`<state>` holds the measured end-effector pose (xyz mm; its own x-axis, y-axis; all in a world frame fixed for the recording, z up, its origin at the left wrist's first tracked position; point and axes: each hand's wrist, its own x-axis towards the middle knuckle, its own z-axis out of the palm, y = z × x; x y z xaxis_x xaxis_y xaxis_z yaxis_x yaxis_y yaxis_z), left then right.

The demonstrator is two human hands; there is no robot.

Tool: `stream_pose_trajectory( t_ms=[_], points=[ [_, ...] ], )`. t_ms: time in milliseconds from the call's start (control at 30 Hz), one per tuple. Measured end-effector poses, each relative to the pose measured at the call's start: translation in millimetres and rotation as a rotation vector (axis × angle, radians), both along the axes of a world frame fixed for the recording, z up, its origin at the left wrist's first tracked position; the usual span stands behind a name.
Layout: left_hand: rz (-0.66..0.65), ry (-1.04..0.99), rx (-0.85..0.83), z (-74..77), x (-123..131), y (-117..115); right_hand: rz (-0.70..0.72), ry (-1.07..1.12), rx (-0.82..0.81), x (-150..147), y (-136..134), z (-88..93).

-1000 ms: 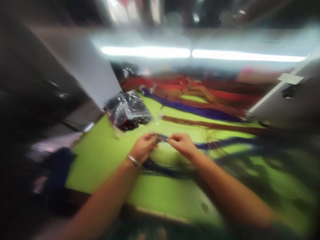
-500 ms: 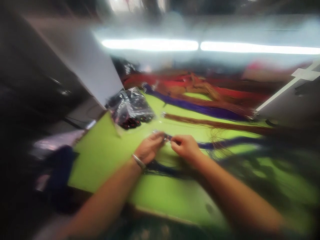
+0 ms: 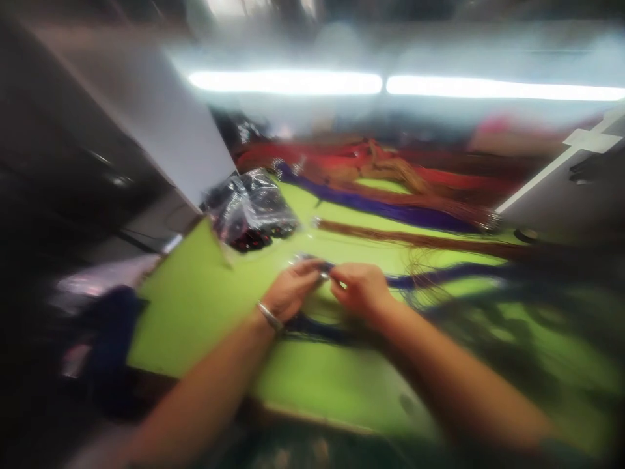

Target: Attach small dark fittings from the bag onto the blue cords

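Over the middle of the green tabletop [image 3: 195, 312], my left hand [image 3: 293, 285], with a silver band at its wrist, is closed around one end of a bundle of dark blue cords [image 3: 405, 281]. Small shiny ends poke out past its fingertips. Close beside it on the right, my right hand [image 3: 360, 285] pinches the same bundle, thumb against forefinger. From there the cords run off to the right across the table. Another dark blue length [image 3: 322, 331] curves below both hands. What exactly lies between the fingertips is too blurred to make out.
A clear plastic bag with dark pieces [image 3: 254, 215] lies to the left. Brown cords [image 3: 371, 233], purple-blue cords [image 3: 381, 208] and red cords [image 3: 439, 177] stretch across the back. A grey panel [image 3: 195, 143] stands at left, a white bar [image 3: 532, 176] at right.
The view has shifted slightly, so the surroundings sit a little further left and up. My right hand's fingers have moved slightly at the bundle; both hands stay closed on it.
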<state>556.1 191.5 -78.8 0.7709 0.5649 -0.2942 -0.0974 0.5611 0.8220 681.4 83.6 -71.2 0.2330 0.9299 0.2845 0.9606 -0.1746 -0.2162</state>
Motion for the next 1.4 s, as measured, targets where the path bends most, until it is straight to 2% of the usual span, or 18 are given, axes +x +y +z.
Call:
stream_pose_trajectory(
  t_ms=[133, 267, 333, 533, 700, 833, 1067, 1300, 1400],
  points=[
    [-0.031, 0.046, 0.124, -3.1, -1.8, 0.4, 0.047, -0.130, 0.015, -2.1, 0.1, -1.3],
    [-0.066, 0.096, 0.187, -4.3, -3.2, 1.3, 0.071, -0.132, 0.068, -4.0, 0.9, -4.1],
    [-0.059, 0.101, 0.154, -2.3, -2.8, 1.0, 0.076, -0.078, 0.094, -2.9, 1.6, -6.2],
    [-0.036, 0.105, 0.071, 2.3, -1.6, 1.2, 0.097, 0.297, 0.163, 2.3, 3.7, -9.2],
    [-0.028, 0.148, 0.136, -1.2, -1.4, 0.6, 0.079, 0.160, 0.090, -0.4, 4.7, -11.9],
    [-0.076, 0.160, 0.184, -3.8, -1.8, -1.6, 0.078, 0.137, 0.029, -2.9, 5.1, -17.3],
    [-0.080, 0.171, 0.404, -8.3, -4.3, 3.8, 0.052, 0.156, 0.135, -6.8, 4.0, -16.3],
    [-0.105, 0.177, 0.419, -15.2, -1.0, 1.2, 0.038, 0.180, 0.100, -7.6, 6.1, -21.8],
    [-0.112, 0.172, 0.371, -15.8, 0.2, -0.9, 0.023, 0.196, 0.096, -7.4, 6.5, -23.2]
  ],
)
